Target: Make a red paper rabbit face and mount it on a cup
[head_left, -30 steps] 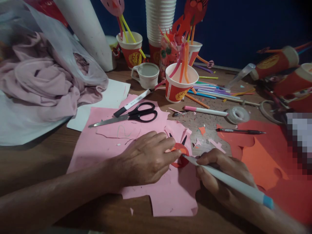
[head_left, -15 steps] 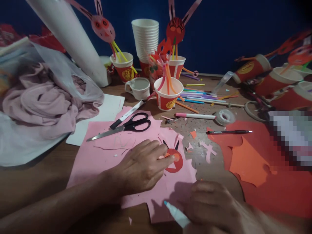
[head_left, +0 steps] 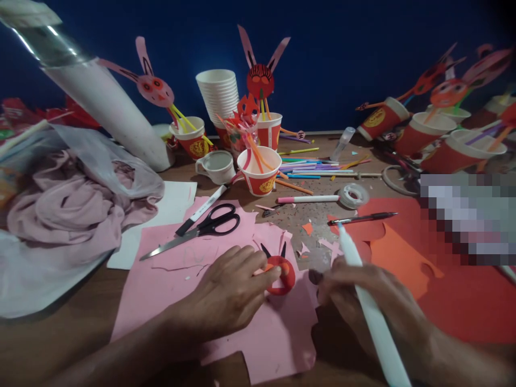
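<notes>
On a pink foam or paper sheet (head_left: pixel 161 279) lies a red paper rabbit face (head_left: pixel 287 282) with orange eye pieces and black-lined ears. My left hand (head_left: pixel 229 290) rests on the sheet, fingers bent together, its fingertips pressing on the face at the orange pieces. My right hand (head_left: pixel 363 295), just right of the face, holds a white pen (head_left: pixel 377 322) with a pale blue tip; the pen slants up and away across the hand. Its fingertips are partly in shadow. Black-handled scissors (head_left: pixel 217 221) and a white marker with a black cap (head_left: pixel 201 209) lie beyond my left hand.
Paper cups (head_left: pixel 260 177) with straws and rabbit heads stand along the back, near stacked cups (head_left: pixel 217 94). Straws (head_left: pixel 314 167), a tape roll (head_left: pixel 353 195), a black pen (head_left: pixel 363 218) and red sheets (head_left: pixel 463 301) lie right. A plastic bag with cloth (head_left: pixel 68 209) is left.
My right hand has moved up and nearer the rabbit face, and the white pen's tip has swung from pointing left to pointing away. My left hand stays on the face. The view has tilted.
</notes>
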Demonstrator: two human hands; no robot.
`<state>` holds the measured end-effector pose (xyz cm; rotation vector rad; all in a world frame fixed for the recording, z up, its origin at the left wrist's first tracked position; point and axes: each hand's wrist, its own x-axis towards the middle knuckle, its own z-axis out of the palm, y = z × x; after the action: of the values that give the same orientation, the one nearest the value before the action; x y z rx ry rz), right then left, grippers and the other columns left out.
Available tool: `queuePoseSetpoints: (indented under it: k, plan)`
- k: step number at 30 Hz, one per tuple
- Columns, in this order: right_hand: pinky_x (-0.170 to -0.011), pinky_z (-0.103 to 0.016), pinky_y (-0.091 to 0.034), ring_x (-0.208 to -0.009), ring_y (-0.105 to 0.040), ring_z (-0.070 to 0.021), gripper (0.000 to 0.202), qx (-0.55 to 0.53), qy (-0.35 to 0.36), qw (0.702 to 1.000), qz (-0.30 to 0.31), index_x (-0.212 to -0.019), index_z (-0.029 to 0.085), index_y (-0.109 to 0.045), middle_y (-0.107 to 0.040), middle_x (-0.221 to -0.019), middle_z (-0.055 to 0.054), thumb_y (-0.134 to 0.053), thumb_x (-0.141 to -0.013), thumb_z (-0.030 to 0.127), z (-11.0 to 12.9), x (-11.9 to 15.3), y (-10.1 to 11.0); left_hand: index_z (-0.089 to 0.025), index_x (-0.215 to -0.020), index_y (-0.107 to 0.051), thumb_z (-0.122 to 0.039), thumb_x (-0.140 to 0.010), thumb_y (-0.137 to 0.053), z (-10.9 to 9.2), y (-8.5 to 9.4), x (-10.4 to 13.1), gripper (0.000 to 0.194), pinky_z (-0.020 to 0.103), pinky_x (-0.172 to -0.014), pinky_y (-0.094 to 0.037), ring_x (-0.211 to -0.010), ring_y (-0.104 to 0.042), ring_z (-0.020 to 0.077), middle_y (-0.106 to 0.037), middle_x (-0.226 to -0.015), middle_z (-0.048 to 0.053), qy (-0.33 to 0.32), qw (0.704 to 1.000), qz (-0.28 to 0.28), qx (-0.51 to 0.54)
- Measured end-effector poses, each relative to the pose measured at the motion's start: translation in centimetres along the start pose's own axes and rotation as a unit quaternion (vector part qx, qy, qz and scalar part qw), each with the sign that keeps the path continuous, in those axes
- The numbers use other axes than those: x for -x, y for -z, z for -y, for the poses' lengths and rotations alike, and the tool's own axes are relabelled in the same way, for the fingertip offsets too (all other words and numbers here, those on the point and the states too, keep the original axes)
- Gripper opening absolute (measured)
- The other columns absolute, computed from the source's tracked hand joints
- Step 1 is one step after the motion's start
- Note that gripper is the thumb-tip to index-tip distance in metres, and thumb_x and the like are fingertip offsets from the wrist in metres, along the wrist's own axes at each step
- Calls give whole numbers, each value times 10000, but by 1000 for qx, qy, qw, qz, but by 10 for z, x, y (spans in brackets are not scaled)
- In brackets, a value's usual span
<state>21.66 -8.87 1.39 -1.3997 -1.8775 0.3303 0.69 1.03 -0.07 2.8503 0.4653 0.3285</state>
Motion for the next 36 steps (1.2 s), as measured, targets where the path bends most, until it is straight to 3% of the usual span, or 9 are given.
queuePoseSetpoints:
  k: [2,7,16,23,30,36]
  plan:
    - [-600,-271,-487,-631,-618,-131,185,-6,-6,999,-33,-954,243,-514,-662,-736,19,-499,-837,99,-7,-4,0,-183,-999,-548,-61,-769,-407,0,1,0,296,286,-602,-339,-711,-417,177,-519,-803,45,1,1000,4,-8]
    - [-639,-320,-430,-687,-606,-177,233,34,11,999,27,-938,208,-543,-675,-807,-28,-488,-769,58,-13,-11,-5,-179,-1013,-553,-54,-769,-405,-1,1,1,311,291,-594,-333,-713,-411,180,-519,-815,49,6,1000,0,-18]
    - [-652,-313,-335,-601,-535,-156,291,56,81,994,54,-924,189,-538,-658,-733,-10,-455,-699,24,-12,-13,-9,-185,-997,-569,-76,-778,-422,-2,-1,2,285,300,-610,-360,-722,-419,187,-510,-809,47,11,1000,-2,-17]
    - [-656,-325,-329,-608,-512,-172,234,60,82,990,94,-936,199,-538,-620,-709,-16,-512,-708,148,-17,-11,-9,-182,-972,-566,-87,-790,-438,-1,-1,2,242,299,-616,-351,-721,-434,183,-515,-817,46,7,1000,-2,-24]
    - [-659,-335,-337,-624,-521,-185,314,74,82,987,121,-909,191,-543,-605,-711,-20,-592,-599,190,-15,-13,-7,-182,-936,-564,-83,-796,-430,-2,1,1,217,304,-611,-336,-709,-428,181,-515,-815,41,10,1000,6,-29]
    - [-771,-386,-336,-716,-554,-203,289,162,124,969,143,-998,196,-551,-642,-756,-32,-497,-727,114,-9,-12,-7,-177,-912,-570,-89,-813,-423,-2,1,1,199,308,-634,-355,-716,-431,181,-520,-812,40,7,1000,-2,-17]
